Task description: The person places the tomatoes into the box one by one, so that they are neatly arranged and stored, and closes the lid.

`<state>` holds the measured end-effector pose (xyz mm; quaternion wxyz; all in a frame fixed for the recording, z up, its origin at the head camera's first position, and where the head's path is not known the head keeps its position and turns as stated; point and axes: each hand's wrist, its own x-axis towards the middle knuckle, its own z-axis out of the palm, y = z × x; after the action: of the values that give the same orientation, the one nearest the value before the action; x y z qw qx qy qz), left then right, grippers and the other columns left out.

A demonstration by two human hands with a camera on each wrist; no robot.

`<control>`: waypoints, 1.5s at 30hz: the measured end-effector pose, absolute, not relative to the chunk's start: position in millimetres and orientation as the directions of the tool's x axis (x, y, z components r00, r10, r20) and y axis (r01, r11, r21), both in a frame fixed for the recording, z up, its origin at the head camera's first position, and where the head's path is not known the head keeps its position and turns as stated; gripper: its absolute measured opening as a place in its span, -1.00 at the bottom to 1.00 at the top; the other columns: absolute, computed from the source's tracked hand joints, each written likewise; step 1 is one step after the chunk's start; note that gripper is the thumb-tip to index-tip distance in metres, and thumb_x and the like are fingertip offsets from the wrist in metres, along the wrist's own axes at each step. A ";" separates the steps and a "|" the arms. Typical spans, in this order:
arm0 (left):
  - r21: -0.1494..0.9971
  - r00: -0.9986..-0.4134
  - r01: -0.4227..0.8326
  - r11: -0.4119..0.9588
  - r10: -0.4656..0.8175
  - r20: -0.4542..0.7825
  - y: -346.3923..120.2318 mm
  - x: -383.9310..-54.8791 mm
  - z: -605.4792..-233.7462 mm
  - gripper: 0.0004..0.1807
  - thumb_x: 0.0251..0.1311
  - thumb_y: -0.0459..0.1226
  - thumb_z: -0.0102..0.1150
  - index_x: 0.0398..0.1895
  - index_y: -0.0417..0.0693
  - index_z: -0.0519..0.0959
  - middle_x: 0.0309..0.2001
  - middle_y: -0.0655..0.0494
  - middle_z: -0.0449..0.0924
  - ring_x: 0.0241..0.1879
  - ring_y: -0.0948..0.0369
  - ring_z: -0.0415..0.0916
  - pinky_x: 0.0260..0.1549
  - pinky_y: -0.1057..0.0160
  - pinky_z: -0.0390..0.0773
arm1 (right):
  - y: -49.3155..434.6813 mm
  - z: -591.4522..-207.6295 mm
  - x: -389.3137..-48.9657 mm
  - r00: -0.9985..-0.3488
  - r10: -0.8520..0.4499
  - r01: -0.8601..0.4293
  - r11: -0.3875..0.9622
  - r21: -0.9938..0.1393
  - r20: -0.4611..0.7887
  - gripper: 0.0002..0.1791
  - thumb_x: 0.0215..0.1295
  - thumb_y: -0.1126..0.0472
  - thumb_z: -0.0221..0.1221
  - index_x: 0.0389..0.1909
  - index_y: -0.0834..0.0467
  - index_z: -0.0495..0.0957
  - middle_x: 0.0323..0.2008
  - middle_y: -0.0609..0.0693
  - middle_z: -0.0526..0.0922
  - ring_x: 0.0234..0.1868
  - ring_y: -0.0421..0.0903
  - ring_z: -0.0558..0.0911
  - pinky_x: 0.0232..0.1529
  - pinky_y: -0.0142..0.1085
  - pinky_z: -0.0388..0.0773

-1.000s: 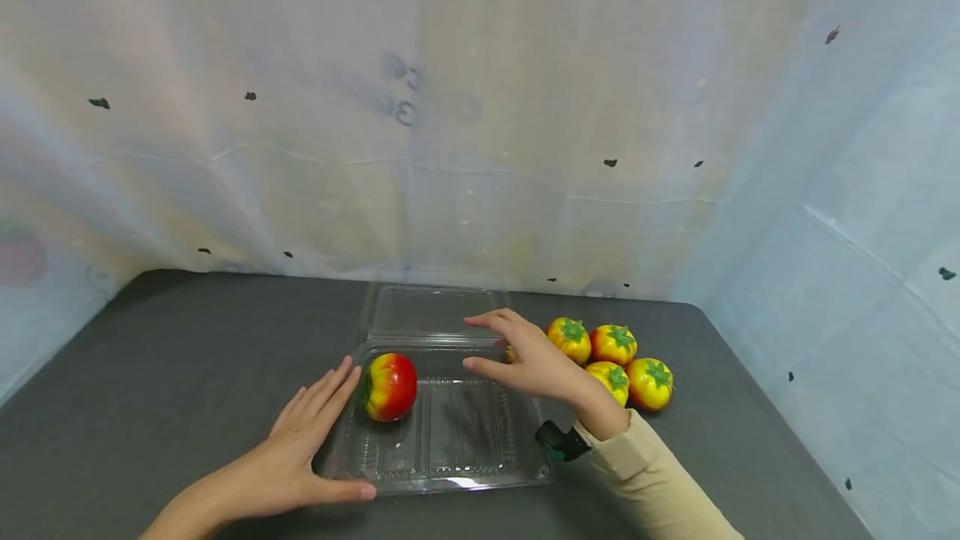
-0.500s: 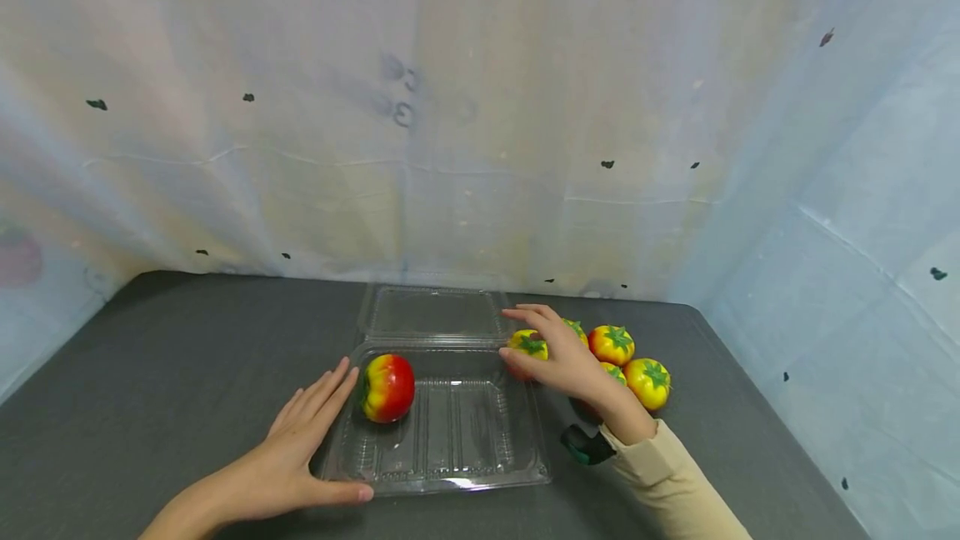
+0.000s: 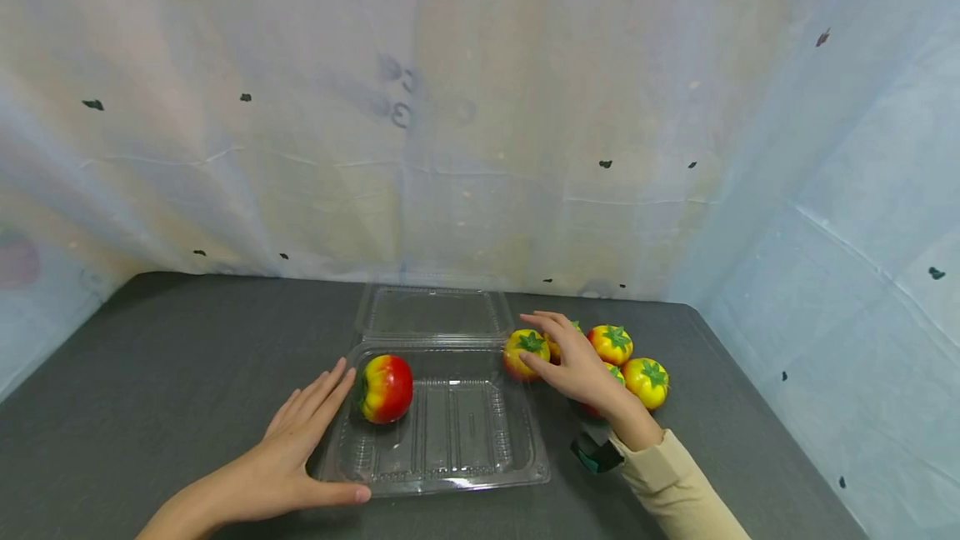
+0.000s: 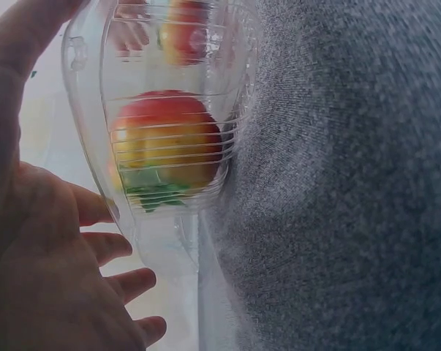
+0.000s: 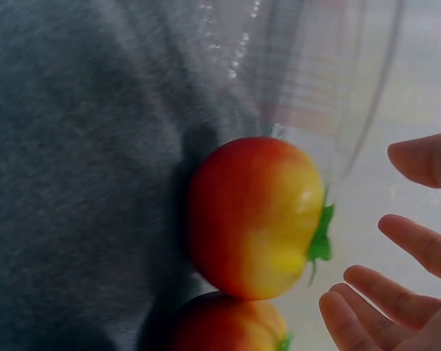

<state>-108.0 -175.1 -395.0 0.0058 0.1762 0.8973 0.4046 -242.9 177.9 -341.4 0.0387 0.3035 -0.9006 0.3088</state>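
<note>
A clear plastic clamshell box (image 3: 465, 436) lies with its lid (image 3: 435, 312) folded back. One red-and-yellow tomato-like fruit (image 3: 387, 390) rests on its side in the box's left part; through the clear wall, the left wrist view shows this fruit (image 4: 165, 139) too. My left hand (image 3: 288, 452) touches the box's left edge, fingers extended and thumb at the front corner. Over a second fruit (image 3: 517, 352), just outside the box's right edge, hovers my right hand (image 3: 581, 369), fingers spread. In the right wrist view its fingertips stand apart from that fruit (image 5: 253, 219).
Several more such fruits, one of them at the right end (image 3: 647, 383), are grouped beyond my right hand, which partly hides them. Grey cloth covers the table (image 3: 187, 357). A pale sheet (image 3: 480, 132) hangs behind it and along the sides.
My right hand has moved right, from above the box to above the fruit beside it, uncovering that fruit. My left hand and the fruit in the box have stayed put.
</note>
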 end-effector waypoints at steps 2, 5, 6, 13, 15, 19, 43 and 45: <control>0.728 -0.938 0.311 0.611 0.321 0.131 -175.2 -108.0 -395.1 0.28 -0.18 0.17 0.44 0.55 0.11 -0.14 0.55 -0.03 -0.33 0.45 -0.31 -0.33 0.23 -0.45 -0.36 | 180.1 -344.4 -244.1 -0.819 -0.514 -0.561 0.631 -0.536 0.253 -0.40 0.25 0.17 0.24 0.31 0.17 0.38 0.32 0.24 0.31 0.29 0.22 0.37 0.24 0.12 0.35; 0.730 -0.939 0.306 0.611 0.321 0.125 -174.9 -108.4 -395.2 0.28 -0.18 0.17 0.44 0.55 0.11 -0.14 0.55 -0.03 -0.33 0.45 -0.30 -0.33 0.23 -0.45 -0.35 | 182.9 -348.4 -245.4 -0.824 -0.508 -0.555 0.638 -0.534 0.249 -0.40 0.25 0.15 0.24 0.31 0.17 0.37 0.32 0.24 0.32 0.30 0.23 0.34 0.27 0.16 0.29; 0.730 -0.939 0.304 0.612 0.320 0.123 -174.8 -108.5 -395.2 0.28 -0.18 0.17 0.44 0.55 0.11 -0.14 0.55 -0.03 -0.33 0.45 -0.30 -0.33 0.23 -0.45 -0.35 | 183.7 -349.9 -245.9 -0.825 -0.508 -0.554 0.639 -0.534 0.248 -0.40 0.25 0.15 0.24 0.31 0.18 0.37 0.32 0.25 0.32 0.31 0.24 0.34 0.27 0.16 0.28; 0.730 -0.941 0.299 0.615 0.319 0.117 -174.8 -108.1 -395.3 0.28 -0.17 0.16 0.44 0.55 0.14 -0.15 0.55 -0.02 -0.34 0.45 -0.30 -0.33 0.21 -0.47 -0.33 | 189.2 -360.4 -249.7 -0.830 -0.497 -0.548 0.645 -0.532 0.253 -0.39 0.22 0.19 0.25 0.30 0.21 0.37 0.30 0.27 0.33 0.30 0.25 0.34 0.28 0.18 0.26; 0.731 -0.941 0.298 0.614 0.318 0.115 -175.0 -107.9 -395.4 0.28 -0.17 0.16 0.44 0.55 0.15 -0.16 0.55 -0.01 -0.35 0.45 -0.30 -0.33 0.21 -0.47 -0.34 | 190.6 -363.5 -251.0 -0.828 -0.499 -0.552 0.643 -0.531 0.256 -0.37 0.21 0.20 0.26 0.31 0.22 0.36 0.29 0.27 0.34 0.29 0.24 0.36 0.26 0.17 0.29; 0.732 -0.942 0.296 0.613 0.315 0.117 -175.1 -107.2 -395.6 0.27 -0.17 0.16 0.44 0.55 0.16 -0.16 0.55 -0.01 -0.34 0.45 -0.30 -0.33 0.21 -0.47 -0.34 | 191.9 -369.3 -253.2 -0.819 -0.512 -0.563 0.629 -0.536 0.259 -0.33 0.19 0.18 0.28 0.33 0.22 0.34 0.29 0.28 0.33 0.27 0.22 0.39 0.21 0.11 0.39; 0.743 -0.943 0.288 0.604 0.313 0.111 -174.1 -107.6 -395.8 0.29 -0.18 0.17 0.45 0.55 0.16 -0.17 0.55 0.00 -0.36 0.46 -0.27 -0.36 0.24 -0.44 -0.38 | 189.7 -367.9 -254.6 -0.871 -0.456 -0.475 0.680 -0.558 0.185 -0.31 0.13 0.07 0.36 0.28 0.17 0.40 0.15 0.19 0.47 0.04 0.04 0.52 0.00 -0.07 0.59; 0.744 -0.944 0.284 0.604 0.312 0.108 -174.4 -107.5 -395.9 0.29 -0.18 0.17 0.45 0.55 0.16 -0.17 0.55 0.00 -0.36 0.46 -0.27 -0.36 0.24 -0.44 -0.39 | 190.5 -366.5 -253.4 -0.869 -0.454 -0.481 0.681 -0.552 0.198 -0.31 0.12 0.06 0.36 0.27 0.16 0.41 0.14 0.19 0.47 0.04 0.04 0.52 0.00 -0.07 0.59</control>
<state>-107.5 -174.4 -395.9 0.0167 0.1665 0.8955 0.4125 -253.4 190.5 -366.5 0.0225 0.2550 -0.9165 0.3073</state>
